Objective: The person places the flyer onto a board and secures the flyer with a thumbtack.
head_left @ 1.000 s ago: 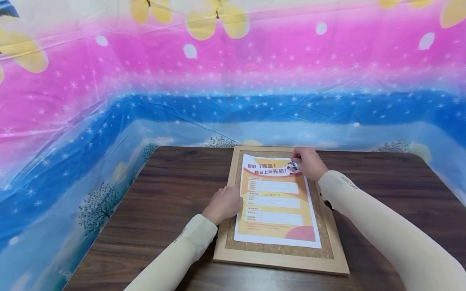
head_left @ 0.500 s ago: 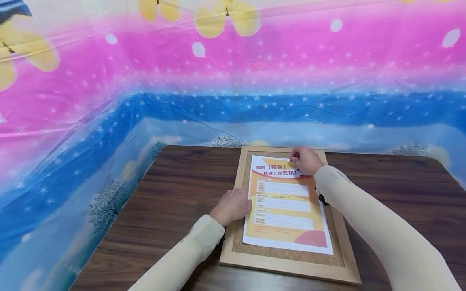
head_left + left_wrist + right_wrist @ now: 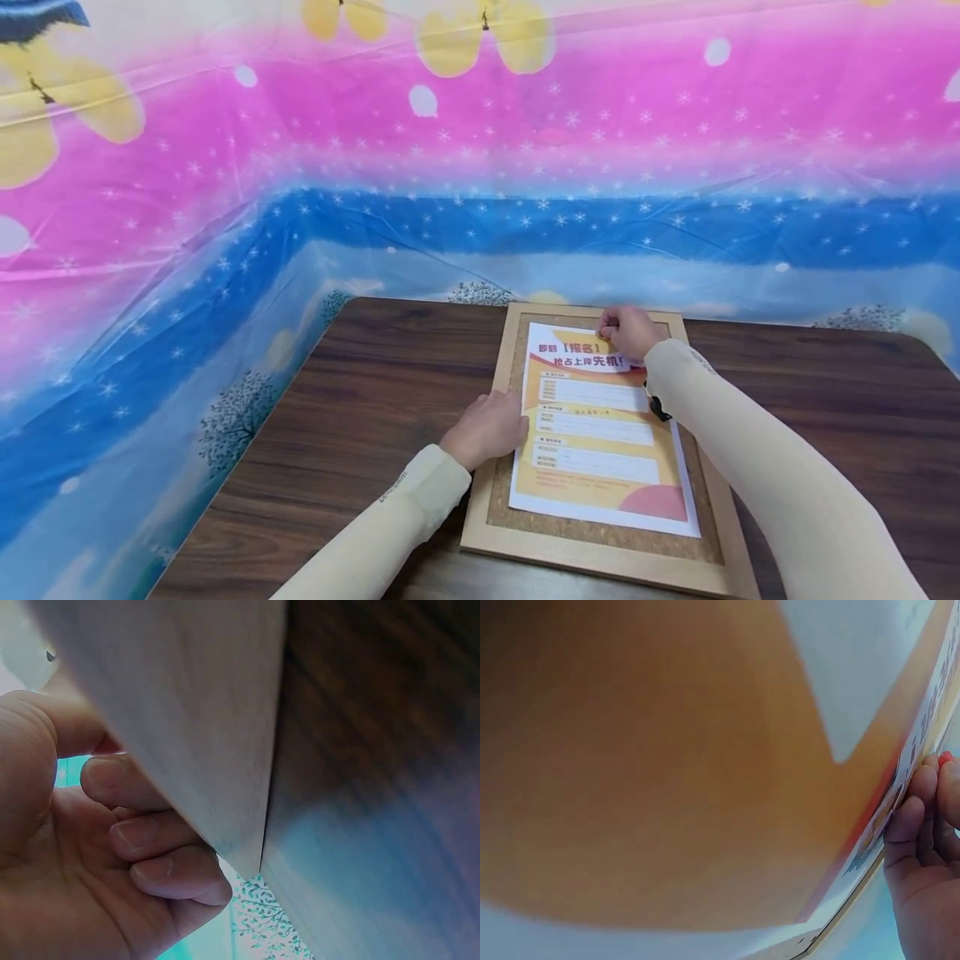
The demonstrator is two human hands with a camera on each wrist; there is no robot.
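Note:
A printed orange, yellow and white poster (image 3: 592, 467) lies on a cork board with a pale wooden frame (image 3: 592, 554). At the poster's top edge, my right hand (image 3: 633, 333) pinches a small red push pin (image 3: 946, 757) between thumb and finger; the hand covers it in the head view. The other right fingers curl close to the paper. My left hand (image 3: 491, 427) rests at the left side of the frame, by the poster's left edge. Its fingers (image 3: 161, 874) are curled in toward the palm over the frame's side, and no held thing shows there.
The board lies on a dark brown wooden table (image 3: 375, 400), reaching close to its far edge. A pink and blue printed cloth (image 3: 487, 167) hangs behind and on the left. Pale sleeves cover both forearms, with a black button (image 3: 660, 407) at the right cuff.
The head view has swung left, so the board sits further right in it. My right hand has moved left along the poster's top edge. My left hand stays at the frame's left side.

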